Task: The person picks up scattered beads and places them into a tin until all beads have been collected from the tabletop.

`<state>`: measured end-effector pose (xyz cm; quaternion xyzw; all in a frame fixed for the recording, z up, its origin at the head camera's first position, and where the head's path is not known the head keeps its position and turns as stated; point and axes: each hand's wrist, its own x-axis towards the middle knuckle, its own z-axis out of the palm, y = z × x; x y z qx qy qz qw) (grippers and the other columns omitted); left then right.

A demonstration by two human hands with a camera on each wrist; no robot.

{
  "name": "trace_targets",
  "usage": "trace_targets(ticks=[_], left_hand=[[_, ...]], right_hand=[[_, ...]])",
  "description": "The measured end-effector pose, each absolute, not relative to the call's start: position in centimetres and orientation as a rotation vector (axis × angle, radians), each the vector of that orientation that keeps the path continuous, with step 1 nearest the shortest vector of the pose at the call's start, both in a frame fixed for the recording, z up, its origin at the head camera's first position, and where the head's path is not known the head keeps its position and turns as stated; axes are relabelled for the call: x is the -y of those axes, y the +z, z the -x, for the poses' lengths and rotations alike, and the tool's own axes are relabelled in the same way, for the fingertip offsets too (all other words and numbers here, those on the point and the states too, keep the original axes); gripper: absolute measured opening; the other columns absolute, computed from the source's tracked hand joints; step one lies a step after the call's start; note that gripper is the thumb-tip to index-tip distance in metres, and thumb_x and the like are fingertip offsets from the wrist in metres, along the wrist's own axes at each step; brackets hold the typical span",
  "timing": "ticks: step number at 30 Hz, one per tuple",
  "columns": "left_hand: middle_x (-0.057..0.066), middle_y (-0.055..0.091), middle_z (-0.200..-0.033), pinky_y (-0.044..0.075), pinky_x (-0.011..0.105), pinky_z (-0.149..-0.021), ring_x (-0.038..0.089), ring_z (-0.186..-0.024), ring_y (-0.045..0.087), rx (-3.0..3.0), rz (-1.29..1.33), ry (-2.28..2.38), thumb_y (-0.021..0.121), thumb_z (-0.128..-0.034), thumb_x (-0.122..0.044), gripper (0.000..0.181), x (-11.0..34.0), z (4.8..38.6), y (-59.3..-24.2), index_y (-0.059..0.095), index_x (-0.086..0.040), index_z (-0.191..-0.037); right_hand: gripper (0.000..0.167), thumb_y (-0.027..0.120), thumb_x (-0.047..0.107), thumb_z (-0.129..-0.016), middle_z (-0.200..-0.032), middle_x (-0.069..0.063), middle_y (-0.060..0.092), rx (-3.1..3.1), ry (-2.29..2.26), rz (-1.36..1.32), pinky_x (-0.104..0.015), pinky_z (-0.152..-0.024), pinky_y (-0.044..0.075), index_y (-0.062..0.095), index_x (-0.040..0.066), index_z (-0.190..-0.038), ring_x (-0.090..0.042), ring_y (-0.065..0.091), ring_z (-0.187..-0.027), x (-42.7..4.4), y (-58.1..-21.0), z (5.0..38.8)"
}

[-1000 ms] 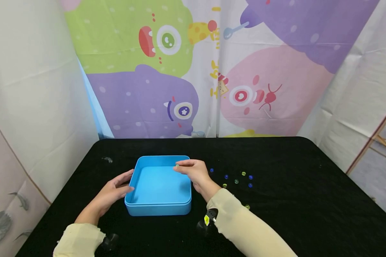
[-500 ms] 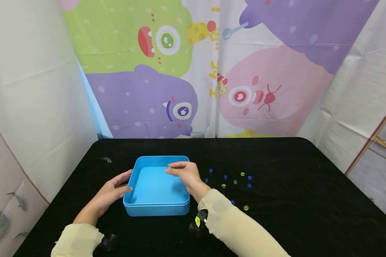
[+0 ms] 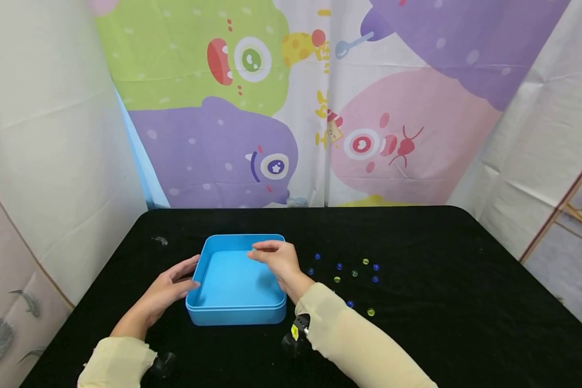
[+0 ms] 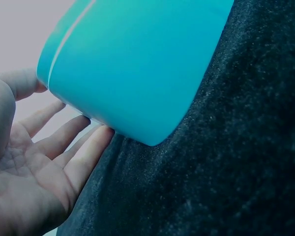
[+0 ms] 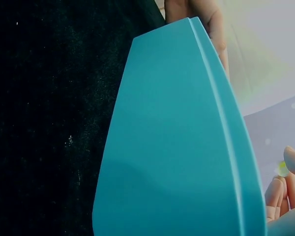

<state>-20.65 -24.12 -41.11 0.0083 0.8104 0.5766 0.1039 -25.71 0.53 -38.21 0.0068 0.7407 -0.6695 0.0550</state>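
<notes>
A blue open-topped box (image 3: 236, 317) stands on the black table. My left hand (image 3: 161, 295) grips its left wall, the thumb over the rim and the fingers against the outside, as the left wrist view shows of the hand (image 4: 39, 167) too. Above the back right part of the box, my right hand (image 3: 283, 269) pinches a small marble between thumb and fingertips. In the right wrist view that marble (image 5: 283, 169) looks yellowish-green, held up beside the box wall (image 5: 162, 123). The visible floor of the box holds no marbles.
Several blue and green marbles lie scattered on the table to the right of the box, among them a blue one (image 3: 339, 266) and a yellow-green one (image 3: 371, 312). A small pale mark (image 3: 160, 241) shows at the back left. A patterned curtain (image 3: 213, 156) hangs behind.
My right hand has moved a little left, further over the box, still pinching the marble. Marbles that the right arm hid now show. The left hand keeps its grip on the box.
</notes>
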Motion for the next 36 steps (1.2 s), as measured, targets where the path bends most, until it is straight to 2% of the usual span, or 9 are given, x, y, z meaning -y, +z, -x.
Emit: trace_targets(ticks=[8, 17, 31, 36], left_hand=[[0.024, 0.019, -0.149, 0.037, 0.054, -0.098, 0.045, -0.13, 0.026, -2.394, -0.022, 1.702, 0.055, -0.0923, -0.021, 0.07, 24.2, 20.8, -41.3, 0.016, -0.008, -0.149], [0.025, 0.019, -0.148, 0.037, 0.055, -0.098, 0.045, -0.131, 0.025, -2.377, -0.029, 1.712, 0.054, -0.0921, -0.019, 0.069, 24.2, 20.8, -41.1, 0.017, -0.008, -0.149], [0.024, 0.018, -0.149, 0.036, 0.055, -0.098, 0.046, -0.131, 0.025, -2.373, -0.024, 1.714, 0.054, -0.0923, -0.019, 0.07, 24.2, 20.8, -41.2, 0.015, -0.009, -0.149], [0.024, 0.018, -0.149, 0.037, 0.054, -0.098, 0.045, -0.13, 0.026, -2.377, -0.02, 1.71, 0.054, -0.0927, -0.02, 0.07, 24.2, 20.7, -41.3, 0.015, -0.009, -0.149]], right_hand=[[0.023, 0.076, 0.015, -0.077, -0.092, 0.0, 0.065, -2.252, -2.047, -0.034, -0.037, -0.086, 0.049, 0.072, 0.006, -0.098, -0.015, 0.063, -0.084, -0.6, -38.0, 25.6], [0.027, 0.076, 0.016, -0.077, -0.096, -0.003, 0.064, -2.224, -2.06, 0.0, -0.042, -0.089, 0.048, 0.071, 0.004, -0.1, -0.017, 0.062, -0.087, -1.5, -38.1, 25.5], [0.029, 0.075, 0.016, -0.079, -0.094, -0.004, 0.067, -2.223, -2.061, 0.009, -0.041, -0.088, 0.049, 0.069, 0.003, -0.104, -0.017, 0.062, -0.089, -4.0, -38.6, 25.0], [0.029, 0.075, 0.023, -0.079, -0.094, -0.002, 0.067, -2.265, -2.01, -0.007, -0.035, -0.07, 0.05, 0.07, 0.008, -0.103, -0.021, 0.059, -0.086, -5.0, -38.8, 24.9]])
